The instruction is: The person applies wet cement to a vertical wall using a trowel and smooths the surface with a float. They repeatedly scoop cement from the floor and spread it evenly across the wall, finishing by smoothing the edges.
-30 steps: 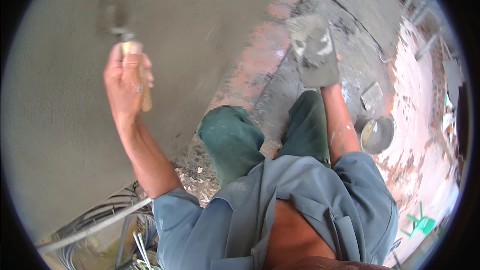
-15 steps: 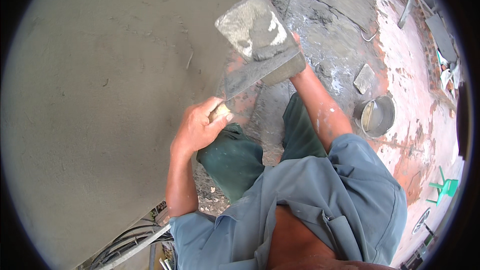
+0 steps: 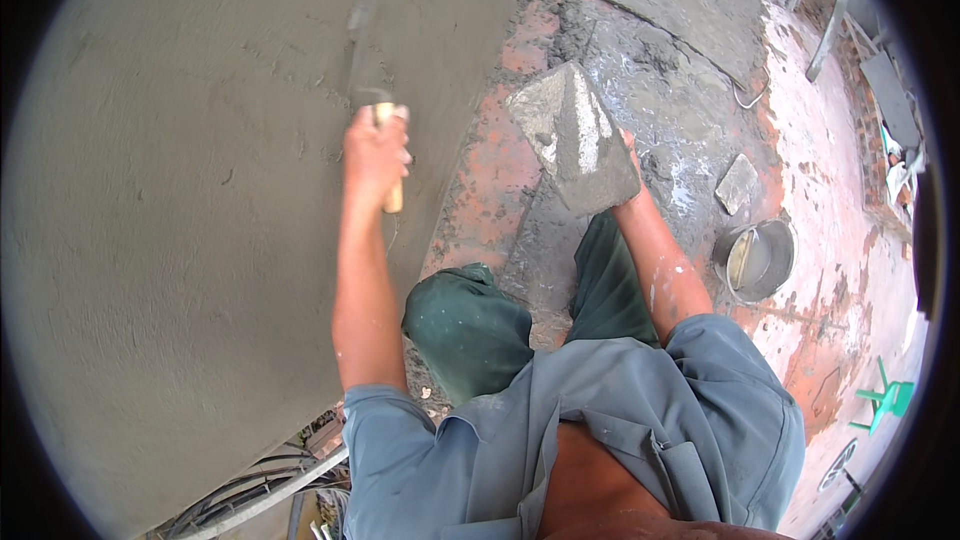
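Observation:
My left hand (image 3: 370, 158) is closed round the pale wooden handle of a trowel (image 3: 394, 196). Its thin blade, smeared by motion, lies edge-on at the grey plastered surface (image 3: 200, 200) that fills the left side. Under a mortar-crusted plasterer's hawk (image 3: 560, 130) is my right hand (image 3: 633, 202), mostly hidden by the board; a fingertip and the wrist show at its right edge. Some grey mortar with a whitish streak lies on the hawk, which tilts above the floor in front of my knees.
A bucket (image 3: 770, 262) with something pale inside stands to the right, near a flat stone-like piece (image 3: 736, 184). Wet mortar smears the reddish floor ahead. Farther right is a green stool (image 3: 886, 398). Black cables (image 3: 262, 485) and a pale bar lie at lower left.
The trowel has left the hawk and moved left and up to the plastered surface, its blade turning upward. The hawk has dropped slightly towards me and right, with less mortar on it.

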`<action>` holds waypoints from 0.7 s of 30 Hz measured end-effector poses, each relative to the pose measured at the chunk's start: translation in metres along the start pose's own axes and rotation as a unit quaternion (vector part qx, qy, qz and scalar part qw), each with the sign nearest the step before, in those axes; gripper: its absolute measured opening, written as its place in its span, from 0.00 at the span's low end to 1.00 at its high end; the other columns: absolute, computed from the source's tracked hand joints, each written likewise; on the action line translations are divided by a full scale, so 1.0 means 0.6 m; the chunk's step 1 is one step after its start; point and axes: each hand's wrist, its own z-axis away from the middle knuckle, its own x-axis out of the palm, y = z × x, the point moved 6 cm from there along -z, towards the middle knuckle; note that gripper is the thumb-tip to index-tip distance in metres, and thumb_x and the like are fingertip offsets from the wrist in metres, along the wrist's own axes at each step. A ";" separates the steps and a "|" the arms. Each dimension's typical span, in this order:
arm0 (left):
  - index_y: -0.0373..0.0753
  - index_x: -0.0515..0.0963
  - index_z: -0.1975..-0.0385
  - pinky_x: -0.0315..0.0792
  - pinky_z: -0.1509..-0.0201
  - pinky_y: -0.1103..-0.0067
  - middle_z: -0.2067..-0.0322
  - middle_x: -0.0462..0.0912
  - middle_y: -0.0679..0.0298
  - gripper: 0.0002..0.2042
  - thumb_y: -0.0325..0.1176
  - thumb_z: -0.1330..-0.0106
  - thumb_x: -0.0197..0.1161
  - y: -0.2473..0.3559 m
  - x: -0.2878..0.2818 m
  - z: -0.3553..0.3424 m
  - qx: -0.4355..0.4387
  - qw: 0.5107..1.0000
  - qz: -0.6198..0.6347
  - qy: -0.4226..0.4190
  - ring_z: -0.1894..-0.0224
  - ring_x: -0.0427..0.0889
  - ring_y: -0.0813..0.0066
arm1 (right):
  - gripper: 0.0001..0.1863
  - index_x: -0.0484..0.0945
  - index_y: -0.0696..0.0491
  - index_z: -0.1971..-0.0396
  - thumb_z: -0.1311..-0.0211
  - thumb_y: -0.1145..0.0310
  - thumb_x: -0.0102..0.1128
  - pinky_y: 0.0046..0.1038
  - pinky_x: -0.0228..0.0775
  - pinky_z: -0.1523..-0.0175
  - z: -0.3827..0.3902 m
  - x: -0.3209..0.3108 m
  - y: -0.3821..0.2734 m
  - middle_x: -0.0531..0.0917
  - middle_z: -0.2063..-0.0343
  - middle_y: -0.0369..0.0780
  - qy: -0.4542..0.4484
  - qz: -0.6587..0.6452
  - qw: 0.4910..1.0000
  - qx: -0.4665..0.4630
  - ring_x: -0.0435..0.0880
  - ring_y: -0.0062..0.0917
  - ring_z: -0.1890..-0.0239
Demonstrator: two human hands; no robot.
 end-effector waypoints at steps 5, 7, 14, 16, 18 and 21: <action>0.37 0.75 0.60 0.71 0.82 0.83 0.77 0.76 0.68 0.10 0.38 0.25 0.61 0.027 -0.051 0.013 0.057 0.994 0.094 0.010 0.80 0.75 0.84 | 0.39 0.73 0.54 0.35 0.42 0.47 0.67 0.44 0.79 0.38 -0.003 -0.021 -0.007 0.81 0.41 0.46 0.053 0.038 0.998 0.001 0.83 0.38 0.43; 0.37 0.74 0.63 0.70 0.81 0.82 0.77 0.76 0.68 0.11 0.39 0.24 0.60 0.027 -0.052 0.006 0.102 0.993 0.021 0.061 0.80 0.75 0.83 | 0.37 0.73 0.54 0.35 0.42 0.49 0.66 0.44 0.79 0.38 -0.004 -0.023 -0.008 0.81 0.42 0.46 0.043 0.000 0.999 -0.009 0.84 0.38 0.43; 0.31 0.74 0.60 0.77 0.62 0.64 0.67 0.84 0.48 0.15 0.40 0.28 0.61 -0.104 0.089 -0.079 0.152 0.958 -0.243 -0.017 0.66 0.84 0.54 | 0.29 0.74 0.59 0.37 0.35 0.59 0.58 0.43 0.82 0.42 0.000 -0.033 -0.018 0.83 0.45 0.48 0.031 -0.017 0.998 -0.056 0.86 0.39 0.47; 0.28 0.75 0.55 0.77 0.52 0.58 0.60 0.85 0.39 0.18 0.41 0.29 0.62 -0.166 0.148 -0.117 0.109 0.951 -0.286 -0.050 0.55 0.85 0.41 | 0.31 0.72 0.54 0.34 0.33 0.53 0.53 0.47 0.79 0.39 0.003 -0.043 -0.021 0.81 0.42 0.46 0.066 0.025 0.996 -0.055 0.83 0.41 0.44; 0.26 0.76 0.53 0.78 0.52 0.58 0.57 0.85 0.39 0.20 0.40 0.30 0.63 -0.219 0.187 -0.152 0.078 0.950 -0.297 -0.057 0.54 0.85 0.42 | 0.31 0.72 0.54 0.34 0.32 0.53 0.52 0.46 0.79 0.41 0.007 -0.049 -0.026 0.81 0.42 0.46 0.087 0.035 0.994 -0.062 0.84 0.40 0.44; 0.26 0.76 0.54 0.80 0.62 0.61 0.60 0.86 0.43 0.19 0.40 0.30 0.62 -0.269 0.219 -0.209 -0.019 0.964 -0.246 -0.095 0.62 0.88 0.51 | 0.26 0.75 0.59 0.39 0.31 0.60 0.53 0.40 0.83 0.45 0.014 -0.052 -0.033 0.84 0.47 0.47 0.112 0.019 0.990 -0.082 0.87 0.36 0.50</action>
